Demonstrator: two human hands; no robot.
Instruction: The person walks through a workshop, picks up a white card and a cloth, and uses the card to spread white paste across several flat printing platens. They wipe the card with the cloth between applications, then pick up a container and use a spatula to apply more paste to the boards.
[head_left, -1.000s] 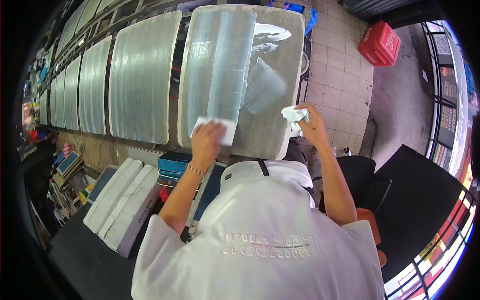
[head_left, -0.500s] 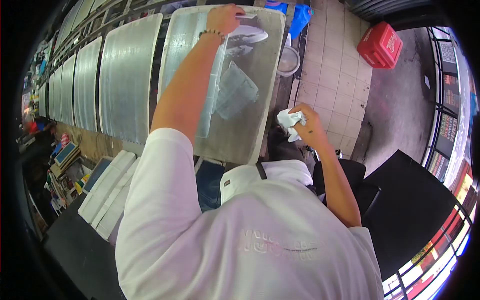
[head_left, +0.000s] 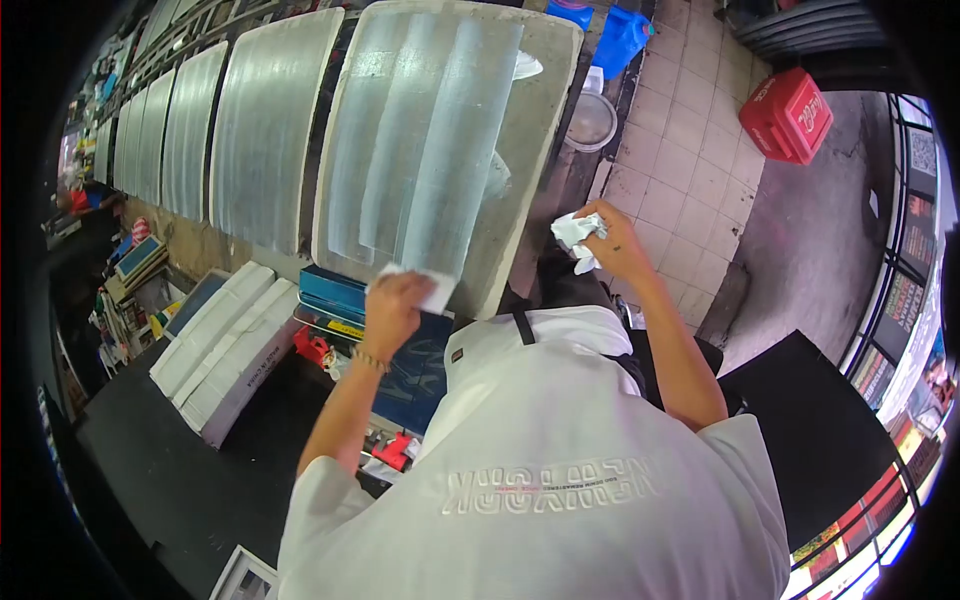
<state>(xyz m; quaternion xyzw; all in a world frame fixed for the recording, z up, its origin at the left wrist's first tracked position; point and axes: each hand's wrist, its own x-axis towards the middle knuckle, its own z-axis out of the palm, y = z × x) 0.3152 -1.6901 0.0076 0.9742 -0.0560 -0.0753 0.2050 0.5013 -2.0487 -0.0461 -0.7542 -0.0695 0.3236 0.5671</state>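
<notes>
My left hand [head_left: 393, 308] is closed on a flat white spreader card [head_left: 437, 290] at the near edge of a large grey board [head_left: 525, 150] with a pale rim. Long glossy streaks of a translucent coating [head_left: 440, 130] run down much of that board, from its far edge to its near one. Two whitish patches show at the right border of the streaks. Off the board's right side, my right hand [head_left: 622, 250] grips a crumpled white cloth or paper [head_left: 578, 238], held in the air near my waist.
Similar coated boards [head_left: 275, 130] stand in a row to the left. White boxes [head_left: 225, 340] lie on a black surface, with a blue box [head_left: 340, 292] under the board's near edge. Right are a round tub [head_left: 590, 122], blue jug [head_left: 620, 42] and red cooler [head_left: 787, 115].
My left hand has drawn the spreader card from the board's far edge to its near edge, and the coating now covers a wider strip. The right hand stays nearly in place with the crumpled cloth.
</notes>
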